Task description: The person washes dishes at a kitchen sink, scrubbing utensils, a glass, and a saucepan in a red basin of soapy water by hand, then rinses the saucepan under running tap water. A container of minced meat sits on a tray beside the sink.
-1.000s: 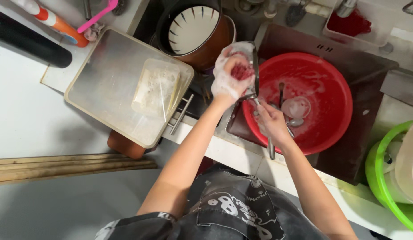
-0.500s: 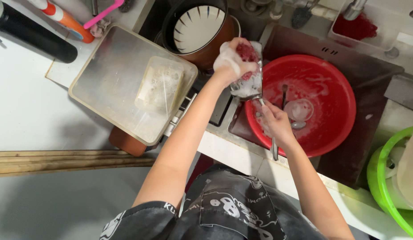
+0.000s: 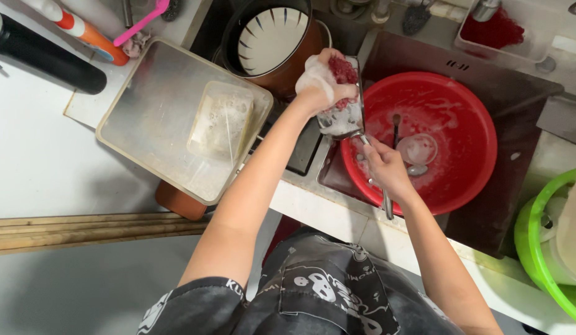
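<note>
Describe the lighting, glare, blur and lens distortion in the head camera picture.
Head view: bright, even overhead light; soft glare on the metal tray and wet sheen in the red basin; the left hand with its foamy red scrubber and the right hand on the utensil handle look sharp, with little motion blur; wide-angle bending shows at the edges, as on the green tub.

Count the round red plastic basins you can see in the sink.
1: the round red plastic basin sits in the sink, soapy, under the right hand. Others could be out of frame.
</note>
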A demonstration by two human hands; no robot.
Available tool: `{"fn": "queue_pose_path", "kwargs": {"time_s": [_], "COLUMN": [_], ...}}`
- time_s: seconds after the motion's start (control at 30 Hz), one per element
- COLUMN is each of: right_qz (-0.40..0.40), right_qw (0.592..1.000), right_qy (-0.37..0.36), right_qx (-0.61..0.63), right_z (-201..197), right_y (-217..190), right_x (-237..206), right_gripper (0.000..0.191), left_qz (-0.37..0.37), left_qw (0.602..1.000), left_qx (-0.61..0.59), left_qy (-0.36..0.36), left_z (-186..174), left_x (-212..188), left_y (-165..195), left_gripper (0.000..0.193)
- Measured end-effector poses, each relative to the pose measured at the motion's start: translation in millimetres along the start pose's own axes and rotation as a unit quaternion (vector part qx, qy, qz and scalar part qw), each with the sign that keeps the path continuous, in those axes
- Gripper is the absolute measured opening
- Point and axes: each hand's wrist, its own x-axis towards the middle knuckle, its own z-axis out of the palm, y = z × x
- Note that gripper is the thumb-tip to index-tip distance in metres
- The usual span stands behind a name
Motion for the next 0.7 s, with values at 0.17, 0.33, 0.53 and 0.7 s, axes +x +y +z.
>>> {"fn": "queue_pose_path", "kwargs": {"time_s": [0.17,0.33,0.53,0.7], "right_qz": [0.027,0.037,0.033,0.037], "right_qw": [0.997,0.997,0.995,0.991], "right_qy": [-0.034,-0.04,-0.033,-0.044], "right_qx": [0.061,0.064,0.091,0.121], "right_z": [1.0,2.4,1.6,3.7], "right_y": [-9.3,-15.4,-18.2,-20.6], "right_x": [-3.7,-6.2,-7.4,-8.0], "right_gripper": [0.047,0.045,0.04,0.038], "left_qz": [-0.009,0.282,0.175,0.261], "left_qw": [0.988,0.944,0.966,0.918], "left_qx": [-0.111,0.097,-0.065,0.062], "left_qy": [-0.103,0.141,0.181,0.293], "left_z": [-21.2,3.1,26.0,40.1], "left_x": [-10.2,-63.2,-30.6,-48.4], "left_y": [-2.8,17.0,24.1,29.8], "left_gripper": [0.064,0.055,0.02,0.032]}}
